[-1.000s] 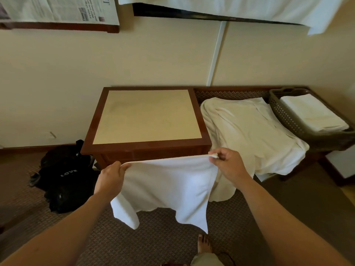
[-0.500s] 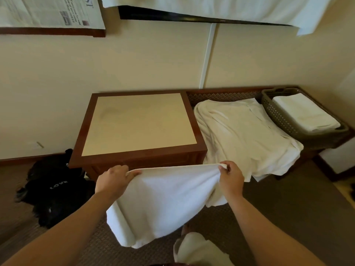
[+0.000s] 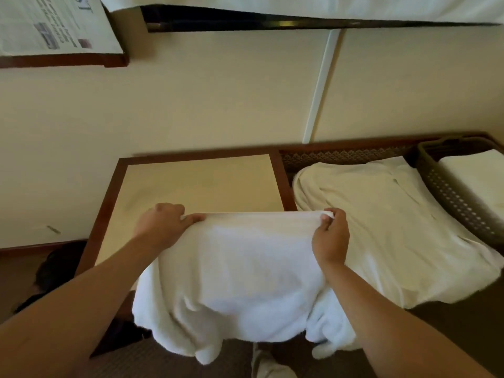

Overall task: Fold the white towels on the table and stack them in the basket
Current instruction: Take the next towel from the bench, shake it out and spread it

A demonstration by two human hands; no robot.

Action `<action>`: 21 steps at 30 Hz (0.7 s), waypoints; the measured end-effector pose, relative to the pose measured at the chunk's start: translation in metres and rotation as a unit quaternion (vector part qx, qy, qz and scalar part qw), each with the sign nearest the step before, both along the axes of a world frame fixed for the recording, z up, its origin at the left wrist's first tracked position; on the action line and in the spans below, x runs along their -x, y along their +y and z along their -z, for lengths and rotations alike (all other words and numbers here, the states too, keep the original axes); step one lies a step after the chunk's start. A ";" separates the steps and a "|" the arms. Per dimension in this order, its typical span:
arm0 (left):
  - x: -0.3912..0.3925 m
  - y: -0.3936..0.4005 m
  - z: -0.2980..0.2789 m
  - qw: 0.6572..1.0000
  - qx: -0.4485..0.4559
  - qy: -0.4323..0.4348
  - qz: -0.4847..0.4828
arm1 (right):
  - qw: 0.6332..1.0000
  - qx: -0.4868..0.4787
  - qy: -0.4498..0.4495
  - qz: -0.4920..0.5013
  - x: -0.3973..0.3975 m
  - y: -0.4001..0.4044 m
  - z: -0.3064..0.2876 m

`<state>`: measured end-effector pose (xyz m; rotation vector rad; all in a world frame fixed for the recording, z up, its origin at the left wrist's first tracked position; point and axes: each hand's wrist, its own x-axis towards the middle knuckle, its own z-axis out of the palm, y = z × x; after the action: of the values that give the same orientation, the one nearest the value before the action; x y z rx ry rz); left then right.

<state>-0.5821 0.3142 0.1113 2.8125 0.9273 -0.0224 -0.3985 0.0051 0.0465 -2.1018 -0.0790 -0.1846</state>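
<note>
The white towel (image 3: 240, 274) drapes over the desk (image 3: 196, 184) edge, its far hem pinched by left hand (image 3: 161, 227) at 9 o'clock and right hand (image 3: 331, 238) at 3 o'clock.

A bright white towel (image 3: 234, 271) hung at centre frame over a counter (image 3: 196, 184) with a cream top framed in reddish-brown wood. At right, an off-white sheet (image 3: 381, 230) lay beside a grey-brown basket (image 3: 450, 197) patterned with small perforations, holding white folded towels (image 3: 480, 184). The wall (image 3: 204, 105) was pale cream; black bags (image 3: 60, 268) showed at lower left.
</note>
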 end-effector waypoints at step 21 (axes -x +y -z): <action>-0.336 0.207 0.086 0.986 -0.091 0.123 0.061 | 0.991 0.084 0.094 -0.038 -0.349 0.209 0.091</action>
<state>-0.2457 0.5213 0.0256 3.0860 0.8404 -0.3232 -0.0499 0.2139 -0.0449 -2.2685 -0.0634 0.0683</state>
